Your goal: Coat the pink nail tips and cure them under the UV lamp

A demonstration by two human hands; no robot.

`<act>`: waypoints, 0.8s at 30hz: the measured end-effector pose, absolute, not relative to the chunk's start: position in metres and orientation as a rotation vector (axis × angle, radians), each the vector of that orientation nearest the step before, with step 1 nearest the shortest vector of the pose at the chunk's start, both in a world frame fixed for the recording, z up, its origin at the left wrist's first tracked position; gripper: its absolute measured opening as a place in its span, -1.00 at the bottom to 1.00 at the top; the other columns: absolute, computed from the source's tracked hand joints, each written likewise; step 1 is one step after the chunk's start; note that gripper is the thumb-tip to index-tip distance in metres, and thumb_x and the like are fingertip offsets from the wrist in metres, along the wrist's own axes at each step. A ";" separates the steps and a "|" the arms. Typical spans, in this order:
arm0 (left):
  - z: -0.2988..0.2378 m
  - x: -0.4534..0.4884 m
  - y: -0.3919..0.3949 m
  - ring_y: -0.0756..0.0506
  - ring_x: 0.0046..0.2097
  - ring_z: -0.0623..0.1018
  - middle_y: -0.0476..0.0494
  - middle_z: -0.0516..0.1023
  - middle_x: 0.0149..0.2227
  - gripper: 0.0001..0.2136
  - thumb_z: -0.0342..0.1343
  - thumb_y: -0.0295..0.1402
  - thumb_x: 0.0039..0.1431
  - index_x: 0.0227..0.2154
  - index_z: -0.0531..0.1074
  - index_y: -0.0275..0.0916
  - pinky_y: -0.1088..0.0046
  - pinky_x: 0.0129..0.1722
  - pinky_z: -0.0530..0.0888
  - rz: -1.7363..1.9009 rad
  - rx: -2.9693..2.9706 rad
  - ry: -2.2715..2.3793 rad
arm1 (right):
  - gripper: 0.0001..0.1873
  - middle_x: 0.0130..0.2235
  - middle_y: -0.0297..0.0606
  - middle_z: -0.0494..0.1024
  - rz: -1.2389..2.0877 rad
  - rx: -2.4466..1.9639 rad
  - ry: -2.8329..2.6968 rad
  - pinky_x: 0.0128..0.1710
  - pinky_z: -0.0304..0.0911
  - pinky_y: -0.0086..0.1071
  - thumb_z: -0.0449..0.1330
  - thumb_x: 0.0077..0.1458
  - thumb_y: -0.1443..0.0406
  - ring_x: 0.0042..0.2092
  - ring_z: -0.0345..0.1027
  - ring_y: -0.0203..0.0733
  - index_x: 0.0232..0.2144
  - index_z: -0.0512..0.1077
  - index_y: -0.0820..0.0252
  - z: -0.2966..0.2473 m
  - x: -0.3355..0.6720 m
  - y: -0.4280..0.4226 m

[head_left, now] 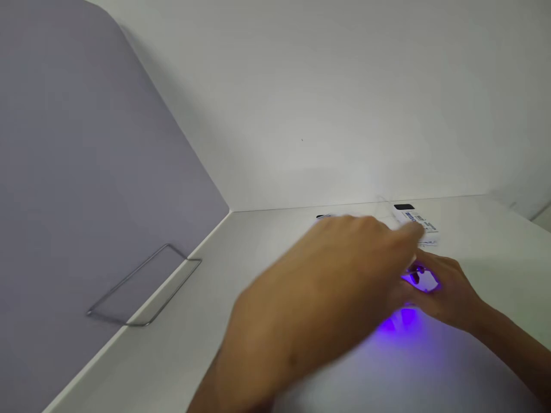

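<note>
My left hand reaches forward over the white desk, blurred by motion, its fingertips close to a white labelled device near the back wall. My right hand rests on the desk to the right, fingers curled round a small object that gives off violet light; the glow spills onto the desk below. What that object is stays hidden by the fingers. A small dark thing peeks out behind my left hand.
A grey partition panel stands along the desk's left edge, held by a bent metal wire bracket. A white wall closes off the back. The desk's right corner drops away.
</note>
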State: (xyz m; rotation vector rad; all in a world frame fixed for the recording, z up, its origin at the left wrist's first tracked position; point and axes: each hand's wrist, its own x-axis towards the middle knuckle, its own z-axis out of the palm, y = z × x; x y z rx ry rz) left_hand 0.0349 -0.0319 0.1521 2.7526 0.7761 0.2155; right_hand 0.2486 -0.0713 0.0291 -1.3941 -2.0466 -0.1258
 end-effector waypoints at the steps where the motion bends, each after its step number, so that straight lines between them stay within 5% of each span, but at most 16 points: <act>1: 0.155 0.035 -0.023 -0.06 -0.44 0.44 0.04 0.50 -0.43 -0.88 0.13 -0.29 0.25 -0.17 0.40 -0.06 0.40 -0.41 0.30 0.213 2.800 0.772 | -0.73 -0.61 -0.44 0.36 -0.099 -1.379 -2.035 -0.60 0.22 -0.48 0.11 0.26 0.13 -0.60 0.24 -0.34 -0.45 0.32 0.11 0.029 0.248 -0.071; 7: 0.154 0.043 0.009 -0.07 -0.28 0.50 0.04 0.56 -0.23 -0.69 0.12 -0.31 0.26 0.06 0.40 0.02 0.44 -0.39 0.30 0.090 2.776 0.710 | -0.78 -0.58 -0.44 0.38 0.011 -1.350 -1.997 -0.58 0.17 -0.49 0.16 0.23 0.19 -0.57 0.23 -0.35 -0.44 0.33 0.14 0.026 0.246 -0.070; 16: 0.146 0.065 0.000 -0.02 -0.34 0.51 0.07 0.56 -0.35 -0.90 0.06 -0.39 0.28 -0.24 0.47 -0.11 0.43 -0.42 0.30 0.092 2.772 0.597 | -0.81 -0.58 -0.45 0.31 0.120 -1.350 -1.958 -0.58 0.12 -0.49 0.11 0.25 0.22 -0.56 0.16 -0.35 -0.42 0.29 0.13 0.021 0.244 -0.071; 24: 0.145 0.060 0.003 -0.08 -0.29 0.53 0.03 0.58 -0.32 -0.86 0.05 -0.39 0.28 -0.20 0.50 -0.10 0.41 -0.36 0.33 0.054 2.800 0.640 | -0.88 -0.46 -0.38 0.47 0.222 -1.305 -1.945 -0.46 0.21 -0.41 0.11 0.23 0.24 -0.47 0.30 -0.29 -0.26 0.40 0.14 0.017 0.245 -0.070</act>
